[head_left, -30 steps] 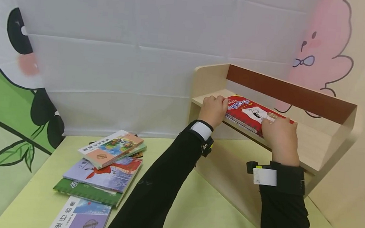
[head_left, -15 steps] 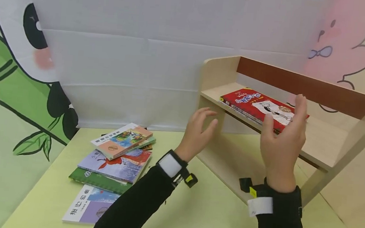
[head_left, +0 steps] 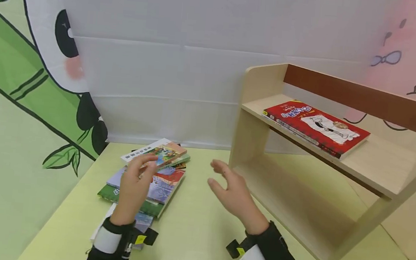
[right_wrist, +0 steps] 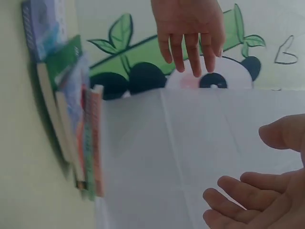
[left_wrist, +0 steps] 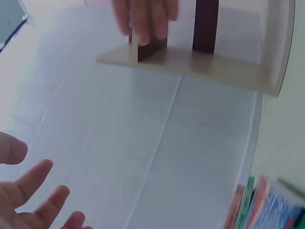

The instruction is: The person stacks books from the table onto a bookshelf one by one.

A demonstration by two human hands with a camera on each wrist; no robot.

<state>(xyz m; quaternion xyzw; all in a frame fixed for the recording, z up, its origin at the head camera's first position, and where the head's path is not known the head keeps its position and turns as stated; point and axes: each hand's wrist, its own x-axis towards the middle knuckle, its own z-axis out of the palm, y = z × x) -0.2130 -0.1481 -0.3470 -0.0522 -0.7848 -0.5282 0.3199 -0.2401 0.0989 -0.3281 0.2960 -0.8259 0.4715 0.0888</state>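
My left hand (head_left: 134,189) hovers over the stack of books at the left, fingers loosely bent and holding nothing. Beneath it lie an orange-and-white book (head_left: 174,151), a lilac picture book (head_left: 162,188) and a green book (head_left: 154,209), partly hidden by the hand. My right hand (head_left: 237,196) is held in the air between the stack and the shelf, its fingers apart and nothing in it. A red book (head_left: 316,125) lies flat on the upper board of the wooden shelf (head_left: 383,166). In the right wrist view both hands are seen without anything in their grasp.
The shelf stands at the right of the pale green table (head_left: 191,236), its lower board (head_left: 297,208) close to the tabletop. A purple-and-white book (head_left: 144,221) lies in front of the stack, mostly behind the left wrist. A white cloth (head_left: 180,69) hangs behind the table.
Both hands have let go of the red book, which stays on the upper board. They have moved left and down, the left one over the book stack. The head view has turned left.
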